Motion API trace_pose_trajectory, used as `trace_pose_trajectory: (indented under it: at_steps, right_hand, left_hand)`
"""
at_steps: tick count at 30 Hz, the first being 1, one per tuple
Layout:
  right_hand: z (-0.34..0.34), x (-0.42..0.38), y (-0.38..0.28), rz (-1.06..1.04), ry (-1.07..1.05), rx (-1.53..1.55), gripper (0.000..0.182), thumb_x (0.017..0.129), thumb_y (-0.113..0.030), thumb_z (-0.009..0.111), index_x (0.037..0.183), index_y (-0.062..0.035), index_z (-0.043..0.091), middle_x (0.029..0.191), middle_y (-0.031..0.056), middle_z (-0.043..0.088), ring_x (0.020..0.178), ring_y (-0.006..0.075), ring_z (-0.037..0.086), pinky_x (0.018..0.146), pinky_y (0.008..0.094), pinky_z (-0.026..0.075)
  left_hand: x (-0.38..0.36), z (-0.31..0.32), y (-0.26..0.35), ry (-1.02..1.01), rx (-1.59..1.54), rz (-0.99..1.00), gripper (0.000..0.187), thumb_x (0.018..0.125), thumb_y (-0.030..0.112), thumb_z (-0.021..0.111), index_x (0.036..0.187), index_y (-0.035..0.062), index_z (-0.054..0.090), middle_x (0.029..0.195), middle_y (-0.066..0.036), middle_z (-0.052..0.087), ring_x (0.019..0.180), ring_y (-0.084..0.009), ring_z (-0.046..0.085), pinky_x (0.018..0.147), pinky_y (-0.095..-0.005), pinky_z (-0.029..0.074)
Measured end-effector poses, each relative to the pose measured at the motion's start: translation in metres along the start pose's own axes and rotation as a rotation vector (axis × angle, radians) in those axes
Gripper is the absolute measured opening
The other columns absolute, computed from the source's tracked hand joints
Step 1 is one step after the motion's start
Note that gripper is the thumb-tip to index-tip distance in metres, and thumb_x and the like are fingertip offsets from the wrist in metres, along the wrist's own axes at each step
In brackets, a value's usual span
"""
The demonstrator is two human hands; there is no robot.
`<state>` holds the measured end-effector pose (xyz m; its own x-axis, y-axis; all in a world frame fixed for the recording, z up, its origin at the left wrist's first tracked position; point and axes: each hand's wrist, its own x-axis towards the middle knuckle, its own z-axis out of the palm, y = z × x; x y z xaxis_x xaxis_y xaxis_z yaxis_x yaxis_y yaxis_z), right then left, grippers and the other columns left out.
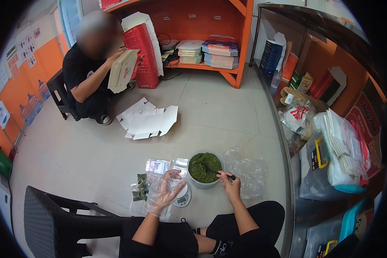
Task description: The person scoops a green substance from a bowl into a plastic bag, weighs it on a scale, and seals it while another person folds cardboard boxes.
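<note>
A round tub (205, 185) full of chopped green leaves (202, 165) stands on the floor. My right hand (231, 185) is closed round the black handle of a spoon (219, 173), whose far end is in the leaves. My left hand (164, 191) wears a clear plastic glove, its fingers spread and curved, over the left side of a small white scale (183, 199). Left of that hand lie small bags of green leaves (140, 187). Behind it are a pack of clear bags (157, 166) and another clear packet (180, 165).
A crumpled clear plastic bag (247, 174) lies right of the tub. Ahead, a seated person (84, 73) holds a folded carton (122, 71), near a flat white carton (148, 120) on the floor. A black chair (51, 219) stands at left, a loaded shelf (284, 172) at right.
</note>
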<state>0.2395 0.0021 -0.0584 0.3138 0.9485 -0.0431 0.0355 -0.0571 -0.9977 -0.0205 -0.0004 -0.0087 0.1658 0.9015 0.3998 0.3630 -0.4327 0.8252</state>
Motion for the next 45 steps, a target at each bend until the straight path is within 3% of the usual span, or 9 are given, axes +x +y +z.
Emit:
trace_pose_trajectory:
  at_steps: [5, 7, 14, 16, 23, 25, 28, 34, 45]
  right_hand:
    - [-0.011, -0.008, -0.023, -0.142, 0.042, -0.157, 0.019, 0.09, -0.02, 0.064, 0.101, -0.0079, 0.072, 0.088, 0.0056, 0.073, 0.072, 0.0118, 0.059, 0.064, 0.0241, 0.047]
    - [-0.016, -0.009, -0.029, -0.572, 0.074, -0.54, 0.016, 0.085, -0.018, 0.067, 0.098, -0.0104, 0.073, 0.086, 0.0045, 0.072, 0.073, 0.0165, 0.06, 0.064, 0.0279, 0.049]
    - [-0.007, -0.02, -0.029, -0.703, 0.008, -0.729, 0.012, 0.084, -0.016, 0.067, 0.092, -0.0082, 0.072, 0.085, 0.0064, 0.071, 0.071, 0.0207, 0.061, 0.065, 0.0324, 0.05]
    - [0.002, -0.016, -0.019, -0.645, 0.022, -0.58, 0.013, 0.086, -0.017, 0.066, 0.092, -0.0082, 0.072, 0.082, 0.0068, 0.07, 0.069, 0.021, 0.062, 0.063, 0.032, 0.05]
    - [-0.001, -0.015, -0.007, -0.372, 0.027, -0.484, 0.017, 0.089, -0.02, 0.064, 0.094, -0.0063, 0.072, 0.083, 0.0071, 0.071, 0.067, 0.0172, 0.062, 0.06, 0.0294, 0.049]
    - [0.005, -0.01, 0.003, -0.182, 0.004, -0.173, 0.022, 0.092, -0.021, 0.06, 0.099, -0.0032, 0.071, 0.087, 0.0071, 0.072, 0.064, 0.0108, 0.059, 0.053, 0.0242, 0.046]
    - [-0.003, -0.01, 0.008, -0.15, 0.034, -0.143, 0.027, 0.094, -0.026, 0.059, 0.103, -0.0031, 0.07, 0.089, 0.0076, 0.072, 0.065, 0.0093, 0.059, 0.05, 0.0228, 0.045]
    - [-0.001, -0.009, 0.002, 0.152, 0.016, 0.108, 0.031, 0.096, -0.03, 0.055, 0.106, -0.0029, 0.067, 0.091, 0.0075, 0.072, 0.062, 0.0079, 0.059, 0.045, 0.02, 0.041]
    - [-0.01, 0.003, 0.02, 0.38, 0.079, 0.37, 0.026, 0.095, -0.026, 0.054, 0.106, -0.0044, 0.064, 0.091, 0.0078, 0.07, 0.059, 0.0079, 0.055, 0.044, 0.0212, 0.039]
  left_hand:
    - [-0.002, -0.004, 0.003, -0.015, 0.04, -0.053, 0.04, 0.084, 0.016, 0.071, 0.117, 0.0025, 0.052, 0.093, -0.008, 0.058, 0.091, -0.0188, 0.059, 0.084, -0.0334, 0.047]
    - [-0.001, -0.002, 0.001, 0.007, 0.004, 0.004, 0.041, 0.084, 0.018, 0.071, 0.117, 0.0023, 0.052, 0.093, -0.008, 0.058, 0.09, -0.0187, 0.06, 0.084, -0.0335, 0.047]
    - [-0.003, -0.001, -0.006, 0.01, 0.037, 0.002, 0.041, 0.084, 0.019, 0.07, 0.116, 0.0018, 0.052, 0.093, -0.008, 0.058, 0.092, -0.0202, 0.059, 0.085, -0.0339, 0.047]
    - [-0.003, -0.001, -0.007, -0.039, -0.008, -0.022, 0.041, 0.085, 0.014, 0.07, 0.119, 0.0039, 0.049, 0.106, -0.008, 0.054, 0.095, -0.0159, 0.055, 0.09, -0.0328, 0.044]
    - [-0.002, -0.001, 0.003, 0.011, 0.012, -0.002, 0.041, 0.085, 0.019, 0.069, 0.118, 0.003, 0.052, 0.096, -0.008, 0.059, 0.094, -0.0198, 0.058, 0.088, -0.0353, 0.046]
    - [0.002, 0.0, 0.006, 0.015, 0.009, -0.021, 0.043, 0.085, 0.018, 0.07, 0.121, 0.0038, 0.052, 0.097, -0.009, 0.059, 0.092, -0.0199, 0.059, 0.087, -0.0354, 0.046]
    - [0.002, -0.001, 0.003, -0.007, 0.043, -0.054, 0.044, 0.085, 0.017, 0.07, 0.123, 0.0047, 0.052, 0.099, -0.009, 0.06, 0.091, -0.0199, 0.059, 0.085, -0.0347, 0.046]
    - [0.003, 0.005, -0.003, 0.063, 0.052, 0.011, 0.047, 0.085, 0.018, 0.07, 0.124, 0.0023, 0.049, 0.094, -0.009, 0.059, 0.09, -0.0205, 0.058, 0.084, -0.0339, 0.046]
    - [-0.005, 0.012, -0.013, 0.067, 0.154, -0.004, 0.041, 0.087, 0.018, 0.067, 0.12, 0.0022, 0.048, 0.093, -0.01, 0.056, 0.087, -0.0206, 0.057, 0.081, -0.0347, 0.046]
